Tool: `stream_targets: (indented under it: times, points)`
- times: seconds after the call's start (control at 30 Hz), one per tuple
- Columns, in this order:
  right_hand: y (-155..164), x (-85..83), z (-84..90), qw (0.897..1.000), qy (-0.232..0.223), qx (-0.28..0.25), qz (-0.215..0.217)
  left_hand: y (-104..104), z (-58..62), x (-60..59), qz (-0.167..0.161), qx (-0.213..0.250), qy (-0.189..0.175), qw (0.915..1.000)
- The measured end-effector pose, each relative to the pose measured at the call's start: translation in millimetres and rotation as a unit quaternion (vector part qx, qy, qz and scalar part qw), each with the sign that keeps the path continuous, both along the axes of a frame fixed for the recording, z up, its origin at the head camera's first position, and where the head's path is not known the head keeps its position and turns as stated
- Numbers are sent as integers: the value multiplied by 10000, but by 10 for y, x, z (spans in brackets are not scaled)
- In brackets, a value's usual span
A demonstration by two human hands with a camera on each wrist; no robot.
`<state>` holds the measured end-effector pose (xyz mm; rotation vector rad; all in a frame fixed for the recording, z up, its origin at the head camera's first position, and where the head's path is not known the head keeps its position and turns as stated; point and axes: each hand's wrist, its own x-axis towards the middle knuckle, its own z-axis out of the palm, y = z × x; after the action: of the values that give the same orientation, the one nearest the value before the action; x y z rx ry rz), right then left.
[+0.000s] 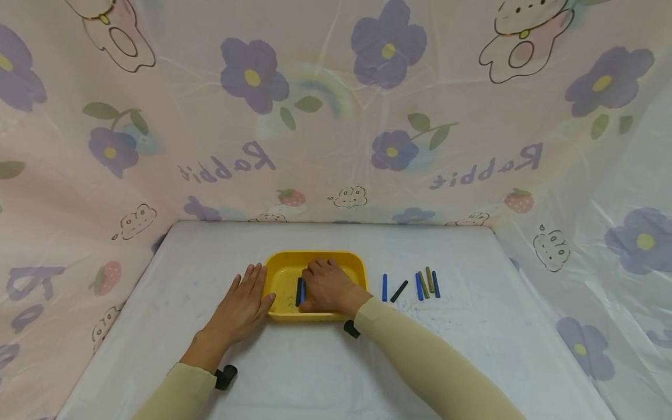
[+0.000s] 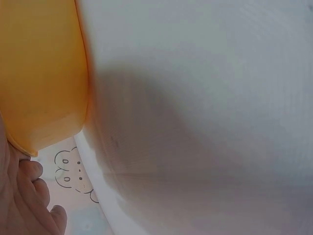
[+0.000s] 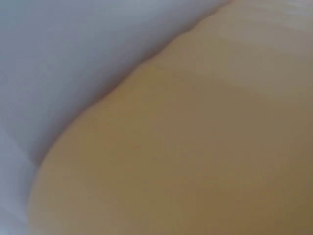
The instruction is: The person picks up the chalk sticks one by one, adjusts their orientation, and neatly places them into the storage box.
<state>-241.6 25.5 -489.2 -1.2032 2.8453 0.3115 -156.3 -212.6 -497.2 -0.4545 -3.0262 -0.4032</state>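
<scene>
A yellow tray (image 1: 286,259) sits on the white table, seen close as an orange-yellow wall (image 2: 44,83) in the left wrist view. My left hand (image 1: 242,300) lies flat on the table with straight fingers against the tray's left side. My right hand (image 1: 326,286) rests palm down inside the tray, beside a black stick (image 1: 298,291) and a blue stick (image 1: 303,290) lying there. What lies under the right hand is hidden. The right wrist view shows only a blurred yellow surface (image 3: 195,147).
Several loose sticks lie on the table right of the tray: a blue one (image 1: 384,287), a black one (image 1: 399,291), and a blue and olive cluster (image 1: 426,284). A flowered plastic sheet (image 1: 336,105) walls the table at the back and sides.
</scene>
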Motion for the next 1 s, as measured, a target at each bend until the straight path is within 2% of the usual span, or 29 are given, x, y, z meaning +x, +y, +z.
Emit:
stream_targets:
  times: [0.33, 0.6, 1.0]
  points:
    - [144, 61, 134, 9994, 302, -67, -149, 0, 3, 4, 38, -11, -19, 10000]
    - [479, 94, 225, 9962, 841, -217, -73, 8, -10, -1, 44, -1, -23, 10000]
    - [1111, 67, 384, 9920, 824, -818, -496, 25, 53, 8, 88, -311, -17, 9995]
